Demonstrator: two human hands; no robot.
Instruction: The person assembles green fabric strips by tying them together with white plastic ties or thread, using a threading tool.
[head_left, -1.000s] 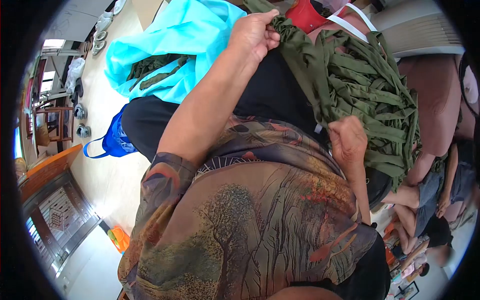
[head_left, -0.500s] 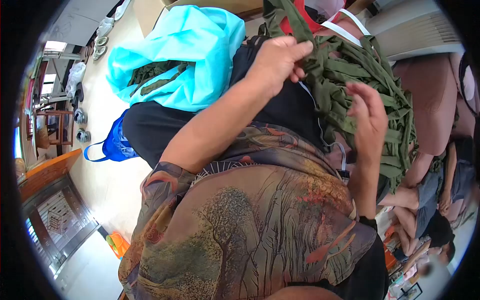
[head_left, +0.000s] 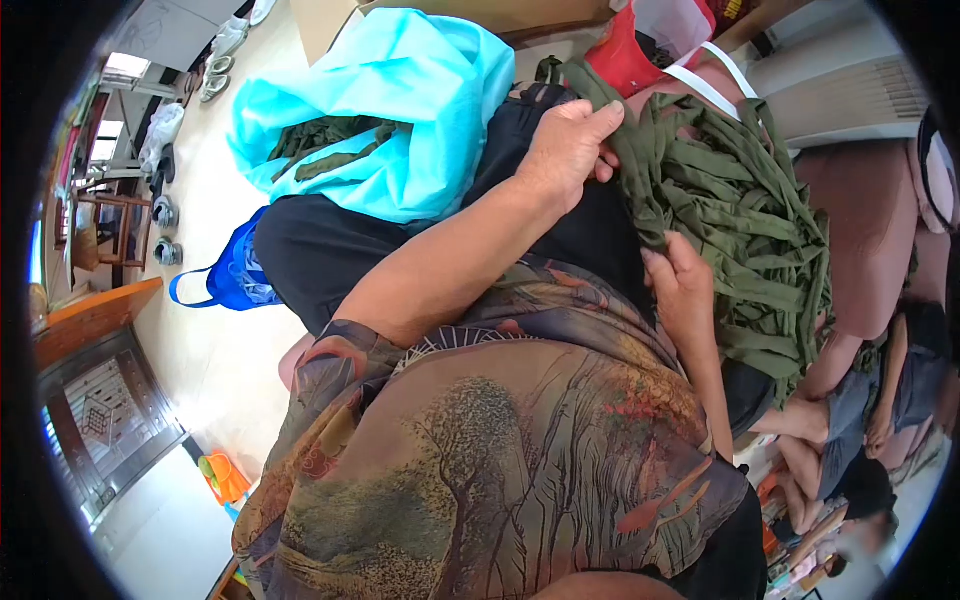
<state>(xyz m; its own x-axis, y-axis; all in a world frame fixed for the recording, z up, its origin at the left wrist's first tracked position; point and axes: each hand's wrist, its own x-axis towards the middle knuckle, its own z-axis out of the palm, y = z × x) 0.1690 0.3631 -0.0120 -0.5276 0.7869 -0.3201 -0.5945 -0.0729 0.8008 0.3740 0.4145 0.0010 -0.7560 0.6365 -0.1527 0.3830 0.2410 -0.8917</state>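
Olive-green fabric straps [head_left: 750, 210] lie in a tangled heap on the seat to my right. My left hand [head_left: 572, 150] is closed on one green fabric strap [head_left: 632, 165], pinched between thumb and fingers at the heap's near side. Lower along the same strap, my right hand [head_left: 684, 285] has its thumb and fingers closed round it. The strap runs downward between the two hands. In front of my left knee, a light-blue bag [head_left: 440, 110] gapes, with more green straps [head_left: 330, 140] inside.
A red bag [head_left: 625, 50] with white handles stands behind the heap. Beside my left leg is a dark-blue bag [head_left: 240, 275]. Shoes [head_left: 167, 230] line the floor at left. Another person's legs [head_left: 810, 450] show at lower right.
My right hand has moved down and left, from open fingers above the heap to a grip on the strap. My left hand keeps its hold. The view has shifted slightly.
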